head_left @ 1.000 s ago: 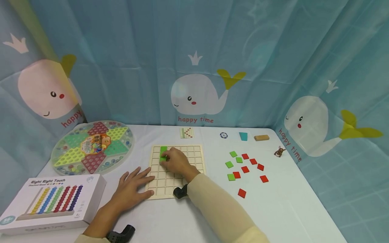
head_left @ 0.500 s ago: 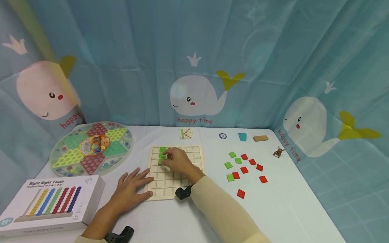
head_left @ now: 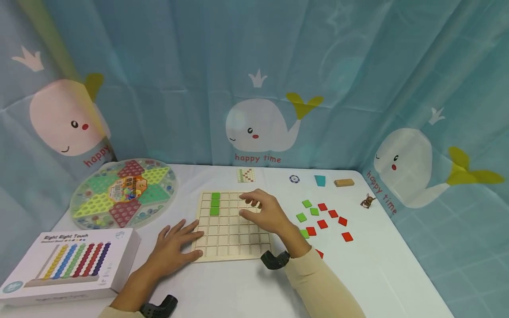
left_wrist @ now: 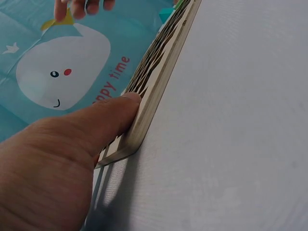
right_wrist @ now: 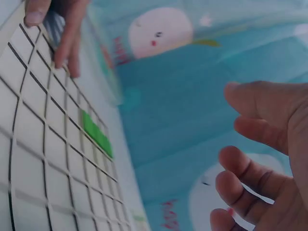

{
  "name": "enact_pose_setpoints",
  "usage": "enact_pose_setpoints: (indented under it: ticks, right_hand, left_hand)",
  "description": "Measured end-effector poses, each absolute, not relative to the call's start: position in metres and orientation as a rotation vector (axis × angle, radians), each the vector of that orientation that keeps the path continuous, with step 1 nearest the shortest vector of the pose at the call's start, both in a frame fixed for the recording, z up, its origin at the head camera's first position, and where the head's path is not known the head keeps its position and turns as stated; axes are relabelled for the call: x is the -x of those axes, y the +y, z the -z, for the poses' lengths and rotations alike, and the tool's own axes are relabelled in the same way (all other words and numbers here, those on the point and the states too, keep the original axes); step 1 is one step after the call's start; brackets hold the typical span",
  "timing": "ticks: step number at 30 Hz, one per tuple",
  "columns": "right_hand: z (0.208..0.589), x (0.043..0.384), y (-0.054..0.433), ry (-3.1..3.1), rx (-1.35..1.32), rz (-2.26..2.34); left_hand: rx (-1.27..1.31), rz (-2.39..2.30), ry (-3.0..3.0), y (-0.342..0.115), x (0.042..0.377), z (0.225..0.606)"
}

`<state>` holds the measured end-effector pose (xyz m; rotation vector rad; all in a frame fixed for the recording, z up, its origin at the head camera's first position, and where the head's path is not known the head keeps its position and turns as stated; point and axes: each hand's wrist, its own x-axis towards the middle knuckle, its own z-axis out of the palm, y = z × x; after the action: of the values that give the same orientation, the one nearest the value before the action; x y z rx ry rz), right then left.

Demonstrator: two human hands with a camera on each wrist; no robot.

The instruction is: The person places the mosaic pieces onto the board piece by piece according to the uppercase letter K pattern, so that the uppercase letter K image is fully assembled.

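A pale wooden grid board (head_left: pixel 224 242) lies on the white table, with three green square tiles (head_left: pixel 215 203) in one column near its far left corner. My left hand (head_left: pixel 172 246) rests at the board's left side, fingers spread. In the left wrist view its thumb (left_wrist: pixel 113 114) presses on the edge near a corner. Above the board's right half hovers my right hand (head_left: pixel 268 214), thumb and fingers apart and loosely bent, holding nothing. To its right, loose green tiles (head_left: pixel 301 217) and red tiles (head_left: pixel 322 224) are scattered. My right forearm partly covers the nearest red one.
A Chinese checkers set (head_left: pixel 125 192) and a white boxed game (head_left: pixel 71 265) stand at left. Along the back lie a small pattern card (head_left: pixel 246 175), a poker chip (head_left: pixel 294 179), a teal piece (head_left: pixel 320 180) and a wooden block (head_left: pixel 343 182). A brown figurine (head_left: pixel 367 201) sits far right.
My right hand has let go of a green tile in the column and drawn back to the right, uncovering all three. The left hand has stayed at the board's edge.
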<state>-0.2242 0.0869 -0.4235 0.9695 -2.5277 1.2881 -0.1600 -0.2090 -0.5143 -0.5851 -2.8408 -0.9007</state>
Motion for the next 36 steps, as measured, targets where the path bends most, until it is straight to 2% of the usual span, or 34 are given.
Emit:
enact_pose_setpoints:
  ticks: [6, 12, 22, 36]
  right_hand:
    - [0.416, 0.206, 0.13, -2.461, -0.996, -1.212]
    - [0.417, 0.192, 0.171, -2.513, -0.91, -1.179]
    - [0.445, 0.191, 0.236, -2.755, -0.757, -1.154]
    - [0.479, 0.199, 0.264, -2.925, -0.582, -1.148]
  left_hand:
    - [0.584, 0.899, -2.845, -0.209, 0.16, 0.516]
    - [0.602, 0.912, -2.829, -0.207, 0.161, 0.518]
    - [0.587, 0.902, -2.829, -0.207, 0.159, 0.517]
    - [0.579, 0.897, -2.834, -0.209, 0.159, 0.514]
